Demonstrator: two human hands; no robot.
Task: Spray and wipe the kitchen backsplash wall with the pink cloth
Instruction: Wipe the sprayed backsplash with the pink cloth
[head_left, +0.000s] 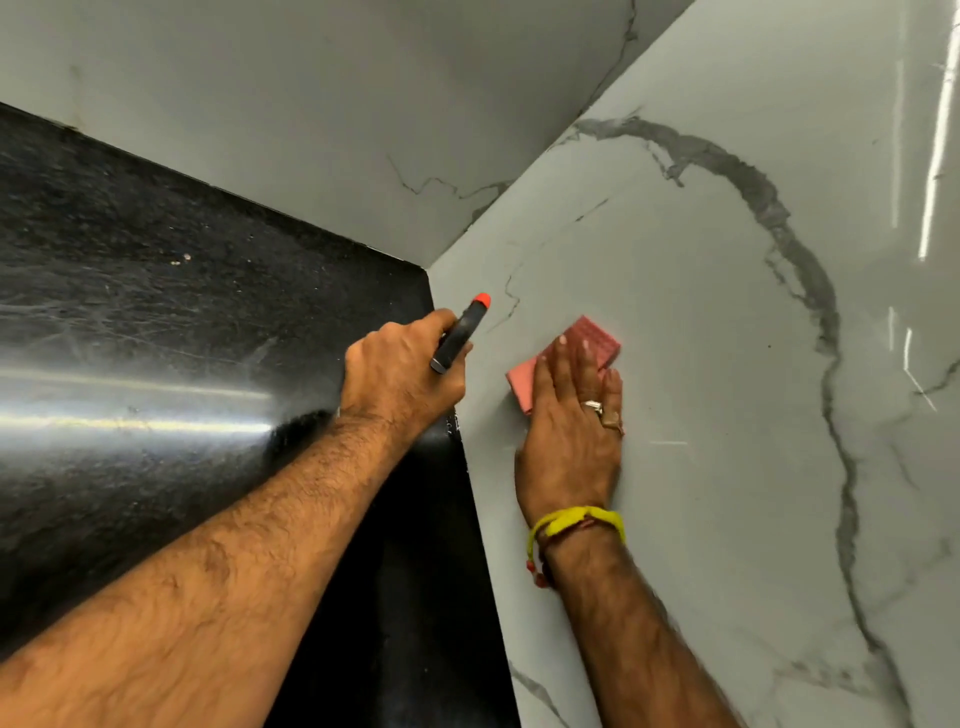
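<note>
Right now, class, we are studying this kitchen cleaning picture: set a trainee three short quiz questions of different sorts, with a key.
1. True or false: the right hand presses the pink cloth flat against the marble backsplash wall.
2. Which hand holds the spray bottle? A left hand; B right hand.
3. Fill in: the spray nozzle tip is coloured ____.

Key: 1 true; 2 A; 3 orange.

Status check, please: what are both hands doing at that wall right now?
Left hand grips spray bottle. Right hand presses pink cloth flat on backsplash wall. Nothing in the way.
</note>
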